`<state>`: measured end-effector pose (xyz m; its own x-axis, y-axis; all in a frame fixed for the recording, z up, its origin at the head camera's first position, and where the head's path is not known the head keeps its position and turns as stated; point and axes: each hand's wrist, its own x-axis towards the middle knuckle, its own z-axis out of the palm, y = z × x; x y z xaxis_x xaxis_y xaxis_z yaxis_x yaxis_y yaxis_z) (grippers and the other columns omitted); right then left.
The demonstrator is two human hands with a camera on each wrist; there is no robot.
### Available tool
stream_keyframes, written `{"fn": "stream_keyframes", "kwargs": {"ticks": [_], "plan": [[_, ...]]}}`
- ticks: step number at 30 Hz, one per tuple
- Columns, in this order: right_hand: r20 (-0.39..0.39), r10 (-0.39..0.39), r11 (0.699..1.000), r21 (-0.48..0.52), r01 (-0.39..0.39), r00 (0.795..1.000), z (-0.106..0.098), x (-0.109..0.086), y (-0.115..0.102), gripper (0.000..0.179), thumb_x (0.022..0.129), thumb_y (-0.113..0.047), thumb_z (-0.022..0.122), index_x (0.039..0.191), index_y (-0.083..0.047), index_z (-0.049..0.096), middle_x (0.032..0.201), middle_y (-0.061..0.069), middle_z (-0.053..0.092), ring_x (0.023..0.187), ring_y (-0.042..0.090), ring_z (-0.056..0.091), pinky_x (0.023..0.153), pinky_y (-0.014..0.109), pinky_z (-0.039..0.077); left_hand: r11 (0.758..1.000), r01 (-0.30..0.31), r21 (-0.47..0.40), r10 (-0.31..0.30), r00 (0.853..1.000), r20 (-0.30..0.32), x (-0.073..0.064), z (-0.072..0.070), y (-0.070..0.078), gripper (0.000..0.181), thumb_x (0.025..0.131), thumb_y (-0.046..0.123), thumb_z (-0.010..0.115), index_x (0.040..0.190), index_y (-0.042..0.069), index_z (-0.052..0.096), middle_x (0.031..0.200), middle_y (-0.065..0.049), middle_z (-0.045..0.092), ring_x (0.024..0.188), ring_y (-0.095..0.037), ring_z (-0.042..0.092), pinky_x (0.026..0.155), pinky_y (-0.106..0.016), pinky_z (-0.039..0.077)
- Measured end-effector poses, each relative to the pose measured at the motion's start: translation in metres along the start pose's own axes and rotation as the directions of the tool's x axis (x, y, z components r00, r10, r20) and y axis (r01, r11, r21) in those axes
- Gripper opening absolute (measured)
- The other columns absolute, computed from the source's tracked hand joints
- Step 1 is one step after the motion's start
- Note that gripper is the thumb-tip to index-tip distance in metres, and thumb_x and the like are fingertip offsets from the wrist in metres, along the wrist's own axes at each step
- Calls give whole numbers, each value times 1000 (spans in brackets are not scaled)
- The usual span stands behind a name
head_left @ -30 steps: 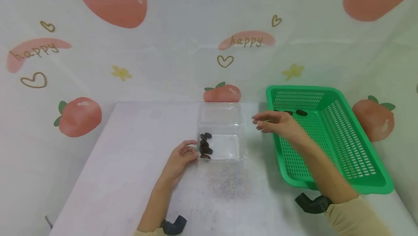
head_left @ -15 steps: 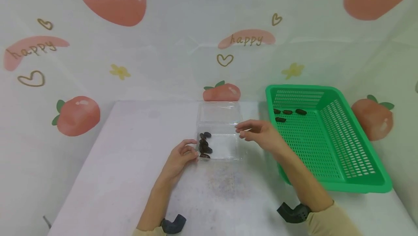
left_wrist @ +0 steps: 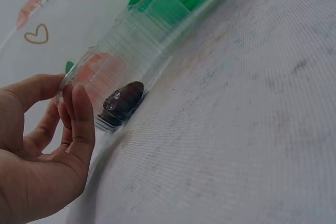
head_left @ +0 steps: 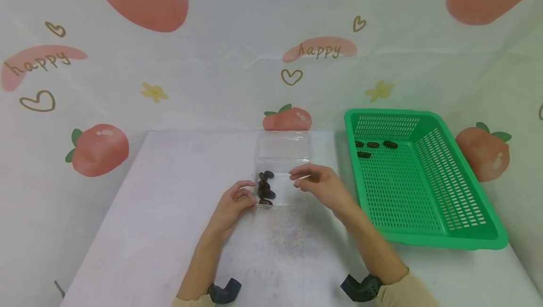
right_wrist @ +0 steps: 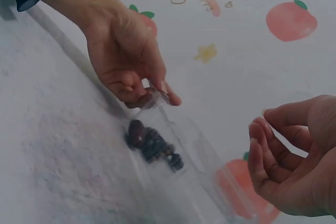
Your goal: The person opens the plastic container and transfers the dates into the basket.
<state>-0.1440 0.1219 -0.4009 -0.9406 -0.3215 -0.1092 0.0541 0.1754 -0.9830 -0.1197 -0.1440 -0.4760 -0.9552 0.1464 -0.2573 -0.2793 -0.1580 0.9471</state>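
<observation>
White tabletop — left fingers pinch the clear box; right fingers loosely bent.

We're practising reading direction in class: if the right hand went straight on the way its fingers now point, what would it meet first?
The right hand would probably meet the dark oval pieces at the left of the clear plastic box; height is unclear, so it might pass above them.

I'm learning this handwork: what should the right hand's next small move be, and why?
Probably ease the right hand left and down to pinch a dark date: the hand looks empty above the clear plastic box, whose left side holds several, and the left hand grips its rim.
</observation>
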Motion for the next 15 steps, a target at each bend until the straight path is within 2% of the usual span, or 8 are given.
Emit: {"fn": "stream_keyframes", "kwargs": {"ticks": [3,7,11,15], "plan": [[-2,-5,1000,-1,5,1000,9,3,6,25,90,-9,71,115,-4,70,111,15,70,103,39,65,88,37,54,1000,1,-4,-1,1000,1,0,-1,0,46,89,-3,66,133,1,53,88,-5,54,78,-18,61,80,-29,56],[14,11,1000,-1,-11,1000,19,11,15,24,90,-8,71,114,-4,70,113,20,68,103,40,65,88,37,54,1000,-2,-6,2,1000,-8,1,-1,-1,45,88,-5,65,132,0,53,88,-5,55,77,-18,61,79,-29,57],[43,21,1000,-18,-20,999,26,19,23,26,90,-7,70,115,-1,70,114,20,68,102,36,67,87,35,55,1000,-2,-1,2,1000,-16,2,-1,-2,44,88,-6,65,130,0,54,87,-5,55,77,-19,61,78,-30,57],[74,-8,997,-79,14,997,31,25,26,26,91,-6,68,116,0,69,113,19,69,100,28,69,86,35,56,1000,-10,7,10,1000,-12,2,-1,-3,45,87,-6,65,130,-1,53,87,-5,54,77,-20,60,78,-29,56]]}}
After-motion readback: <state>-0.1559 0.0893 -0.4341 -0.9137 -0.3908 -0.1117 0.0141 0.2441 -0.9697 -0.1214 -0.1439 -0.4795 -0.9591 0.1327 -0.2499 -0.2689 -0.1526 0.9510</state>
